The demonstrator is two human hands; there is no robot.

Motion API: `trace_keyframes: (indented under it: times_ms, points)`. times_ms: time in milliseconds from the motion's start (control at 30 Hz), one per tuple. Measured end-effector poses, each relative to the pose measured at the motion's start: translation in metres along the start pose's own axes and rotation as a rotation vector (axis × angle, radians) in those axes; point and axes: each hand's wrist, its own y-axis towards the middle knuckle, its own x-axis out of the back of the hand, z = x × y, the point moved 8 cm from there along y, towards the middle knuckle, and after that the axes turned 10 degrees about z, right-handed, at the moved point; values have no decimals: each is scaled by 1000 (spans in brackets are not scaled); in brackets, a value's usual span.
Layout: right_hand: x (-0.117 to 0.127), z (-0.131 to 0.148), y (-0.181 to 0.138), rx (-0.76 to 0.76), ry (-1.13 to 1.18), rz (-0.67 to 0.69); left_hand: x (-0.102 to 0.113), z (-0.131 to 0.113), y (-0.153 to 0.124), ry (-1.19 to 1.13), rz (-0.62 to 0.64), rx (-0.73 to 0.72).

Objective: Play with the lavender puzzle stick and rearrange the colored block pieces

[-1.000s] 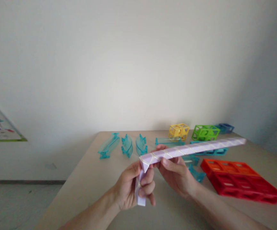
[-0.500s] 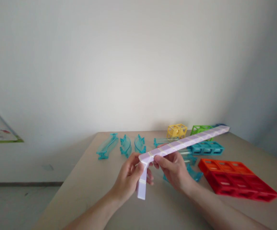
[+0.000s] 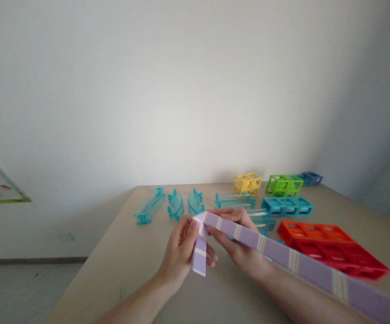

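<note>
Both hands hold a lilac and white snake puzzle [image 3: 278, 255] above the table. Near its left end it bends, and a short tail [image 3: 199, 256] points down toward me. My left hand [image 3: 180, 245] grips the bend and the short tail, thumb on the near face. Just to the right, my right hand [image 3: 240, 240] pinches the long arm close to the bend, with fingers above and thumb below. From there the long arm runs down to the lower right, over my right forearm, to the frame's edge.
On the table [image 3: 114, 265] lie clear teal track pieces [image 3: 150, 206]. Farther right stand yellow cube frames [image 3: 248, 183], green ones [image 3: 284, 185], blue ones [image 3: 311, 178], a teal row [image 3: 287, 206], an orange row [image 3: 316, 231] and a red block [image 3: 346, 256]. A wall rises behind.
The puzzle's long arm has swung from pointing up and right to pointing down and right, toward me. My right hand has turned with it; my left hand stays at the bend.
</note>
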Motion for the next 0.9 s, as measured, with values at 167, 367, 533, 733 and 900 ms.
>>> trace_keyframes:
  times_ms: [167, 367, 533, 733, 900]
  points:
    - [-4, 7, 4, 51, -27, 48, 1, -5, 1, 23, 8, -18]
    - [-6, 6, 7, -42, -27, 135, 6, -11, 0, -86, 66, -71]
    - [-14, -16, 4, -156, 351, 133, -5, -19, 2, -366, 270, -86]
    - [-33, -16, 6, -230, 654, 224, -4, -30, 2, -398, 292, -136]
    - [-55, -2, -4, -329, 415, 493, 7, -40, 6, -485, 272, -236]
